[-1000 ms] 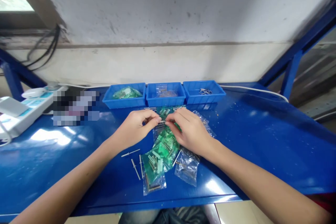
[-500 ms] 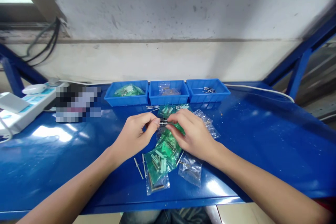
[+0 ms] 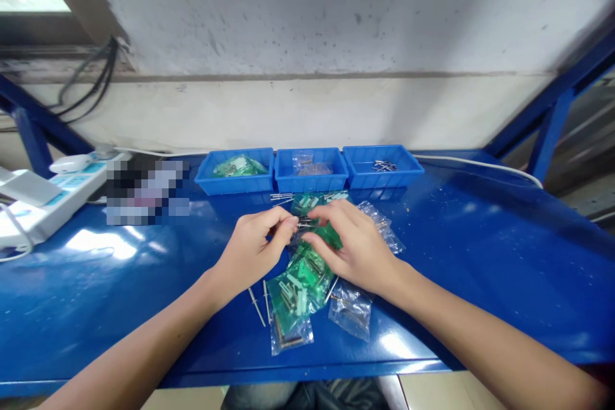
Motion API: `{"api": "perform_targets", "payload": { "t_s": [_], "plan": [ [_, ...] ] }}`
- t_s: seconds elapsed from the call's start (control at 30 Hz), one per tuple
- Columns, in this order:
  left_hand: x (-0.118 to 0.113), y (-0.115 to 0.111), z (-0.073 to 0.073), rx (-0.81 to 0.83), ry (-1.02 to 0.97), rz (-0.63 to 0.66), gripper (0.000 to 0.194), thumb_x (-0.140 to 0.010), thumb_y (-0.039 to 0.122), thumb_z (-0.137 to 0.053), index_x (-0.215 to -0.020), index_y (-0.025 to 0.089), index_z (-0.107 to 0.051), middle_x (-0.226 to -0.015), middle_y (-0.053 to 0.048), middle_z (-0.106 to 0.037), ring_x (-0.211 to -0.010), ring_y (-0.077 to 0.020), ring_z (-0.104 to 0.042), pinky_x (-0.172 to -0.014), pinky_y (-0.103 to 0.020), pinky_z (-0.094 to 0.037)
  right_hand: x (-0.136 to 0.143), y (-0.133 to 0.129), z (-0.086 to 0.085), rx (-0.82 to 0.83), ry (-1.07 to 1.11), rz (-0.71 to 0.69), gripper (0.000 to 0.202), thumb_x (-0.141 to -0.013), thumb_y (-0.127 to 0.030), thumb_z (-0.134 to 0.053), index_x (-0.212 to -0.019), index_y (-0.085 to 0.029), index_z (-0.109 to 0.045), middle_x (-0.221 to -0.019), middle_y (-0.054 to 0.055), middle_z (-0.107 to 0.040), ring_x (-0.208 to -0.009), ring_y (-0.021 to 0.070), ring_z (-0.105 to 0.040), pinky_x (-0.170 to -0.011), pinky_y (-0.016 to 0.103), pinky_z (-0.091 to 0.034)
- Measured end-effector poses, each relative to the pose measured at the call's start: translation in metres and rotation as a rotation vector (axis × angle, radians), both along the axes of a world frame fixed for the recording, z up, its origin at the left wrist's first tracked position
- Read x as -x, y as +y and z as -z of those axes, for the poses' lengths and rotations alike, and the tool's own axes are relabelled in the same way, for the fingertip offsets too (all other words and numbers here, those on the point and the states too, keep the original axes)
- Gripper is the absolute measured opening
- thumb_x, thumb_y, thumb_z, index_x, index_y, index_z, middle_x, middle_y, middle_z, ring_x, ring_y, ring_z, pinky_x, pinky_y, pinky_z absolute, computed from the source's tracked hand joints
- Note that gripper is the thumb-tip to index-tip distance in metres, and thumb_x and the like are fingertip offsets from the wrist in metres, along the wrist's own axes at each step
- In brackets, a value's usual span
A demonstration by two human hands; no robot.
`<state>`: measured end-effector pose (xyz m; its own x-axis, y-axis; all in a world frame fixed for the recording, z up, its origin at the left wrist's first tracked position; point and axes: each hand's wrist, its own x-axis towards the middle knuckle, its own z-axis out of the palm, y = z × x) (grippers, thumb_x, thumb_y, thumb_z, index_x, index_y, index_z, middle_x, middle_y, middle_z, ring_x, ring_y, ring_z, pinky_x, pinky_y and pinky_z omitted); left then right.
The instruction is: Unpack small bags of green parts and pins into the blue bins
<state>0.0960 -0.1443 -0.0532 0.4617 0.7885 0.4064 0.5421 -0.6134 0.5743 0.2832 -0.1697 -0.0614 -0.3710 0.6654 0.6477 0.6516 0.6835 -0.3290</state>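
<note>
My left hand (image 3: 254, 243) pinches several silver blind rivets (image 3: 305, 223) between thumb and fingertips, their thin stems pointing right. My right hand (image 3: 358, 243) is at the free ends of these rivets, thumb and forefinger spread apart. Beneath the hands lie green plastic bags (image 3: 293, 298) of pale plugs and screws, partly covered by the right hand. A clear bag (image 3: 350, 314) with screws lies below the right wrist. Two loose rivets (image 3: 257, 307) lie left of the green bags, and more loose rivets (image 3: 281, 196) lie beyond the left hand.
Three blue bins stand along the wall: the left bin (image 3: 204, 183) holds green bags, the middle bin (image 3: 307, 184) clear bags, the right bin (image 3: 353, 179) loose rivets. A white power strip (image 3: 72, 195) and a blurred-out object (image 3: 144, 192) are at the left.
My right thumb and forefinger have parted slightly more around the rivet ends. The left hand keeps its pinch. The whole view has shifted a little.
</note>
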Motion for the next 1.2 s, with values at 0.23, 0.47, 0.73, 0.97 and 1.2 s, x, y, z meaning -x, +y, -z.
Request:
{"api": "perform_targets", "payload": {
  "t_s": [0.23, 0.47, 0.73, 0.97, 1.2],
  "plan": [
    [0.0, -0.002, 0.001, -0.009, -0.059, 0.039, 0.011, -0.089, 0.021, -0.048, -0.085, 0.016, -0.057, -0.062, 0.004, -0.059, -0.055, -0.0079, -0.056, -0.054, -0.017, -0.041, -0.001, 0.001, -0.002, -0.004, -0.001, 0.003, 0.016, -0.09, -0.019, -0.046, -0.087, -0.011, -0.06, -0.076, 0.007, -0.058, -0.072, 0.0163, -0.05, -0.067, 0.03, -0.042],
    [0.001, -0.001, -0.002, -0.052, -0.039, 0.018, 0.02, -0.088, 0.022, -0.048, -0.072, 0.015, -0.056, -0.056, 0.004, -0.055, -0.05, -0.0072, -0.051, -0.052, -0.018, -0.038, 0.001, -0.002, -0.001, -0.016, 0.005, -0.004, 0.017, -0.088, -0.026, -0.053, -0.092, -0.012, -0.06, -0.079, 0.007, -0.06, -0.074, 0.0171, -0.052, -0.069, 0.031, -0.043],
    [-0.001, 0.0, 0.0, 0.084, 0.063, 0.023, 0.026, -0.091, 0.031, -0.045, -0.077, 0.018, -0.064, -0.064, 0.002, -0.063, -0.059, -0.0112, -0.058, -0.059, -0.023, -0.041, -0.037, 0.021, -0.022, -0.218, -0.107, 0.162, 0.02, -0.089, -0.023, -0.046, -0.078, -0.016, -0.061, -0.068, 0.005, -0.06, -0.066, 0.0168, -0.053, -0.064, 0.031, -0.044],
    [-0.006, 0.0, 0.01, 0.2, 0.185, 0.059, 0.017, -0.076, 0.035, -0.064, -0.073, 0.019, -0.06, -0.07, 0.001, -0.06, -0.063, -0.0127, -0.053, -0.056, -0.024, -0.038, -0.087, 0.052, -0.017, -0.113, -0.104, 0.639, 0.038, -0.084, -0.04, -0.053, -0.106, -0.009, -0.061, -0.086, 0.012, -0.064, -0.083, 0.0271, -0.056, -0.077, 0.04, -0.044],
    [0.003, 0.007, -0.003, 0.303, -0.098, -0.117, 0.013, -0.082, 0.029, -0.059, -0.079, 0.02, -0.051, -0.05, 0.008, -0.039, -0.04, -0.0063, -0.033, -0.039, -0.02, -0.024, -0.018, 0.006, -0.018, 0.292, 0.23, 0.291, 0.03, -0.086, -0.041, -0.051, -0.105, -0.019, -0.06, -0.067, 0.001, -0.059, -0.064, 0.0158, -0.055, -0.057, 0.028, -0.042]
  ]
}}
